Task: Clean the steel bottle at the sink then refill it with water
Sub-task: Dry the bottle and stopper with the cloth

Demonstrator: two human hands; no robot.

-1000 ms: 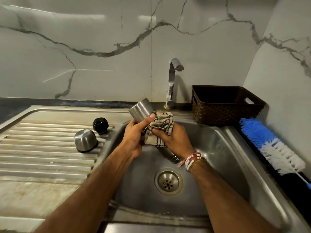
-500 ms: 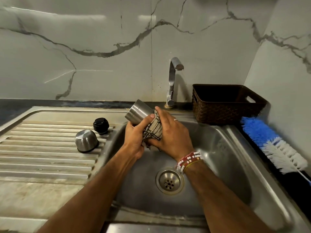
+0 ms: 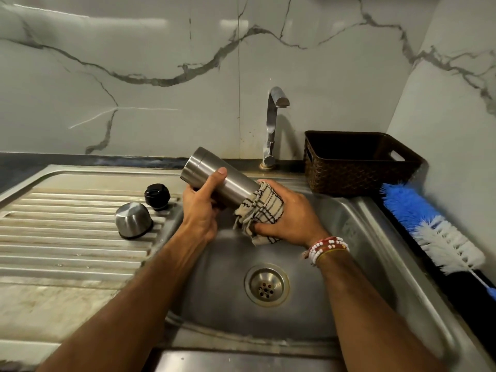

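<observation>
The steel bottle (image 3: 230, 185) lies tilted over the sink basin (image 3: 357, 237), its closed base pointing up and left. My left hand (image 3: 200, 208) grips its upper part, thumb on top. My right hand (image 3: 288, 214) holds a beige checked cloth (image 3: 261, 208) wrapped round the bottle's lower end, which is hidden by the cloth. The tap (image 3: 272, 124) stands behind the bottle with no water running. On the drainboard (image 3: 67, 237) to the left sit the steel cup lid (image 3: 132, 220), upside down, and the black stopper (image 3: 157, 196).
A dark woven basket (image 3: 357, 167) stands at the back right of the sink. A blue and white bottle brush (image 3: 429, 229) lies on the dark counter along the right wall. The drain (image 3: 266, 285) is in the basin below my hands.
My right hand has slid the cloth down from the bottle's middle to its lower end, baring more steel. The left hand keeps its grip near the base.
</observation>
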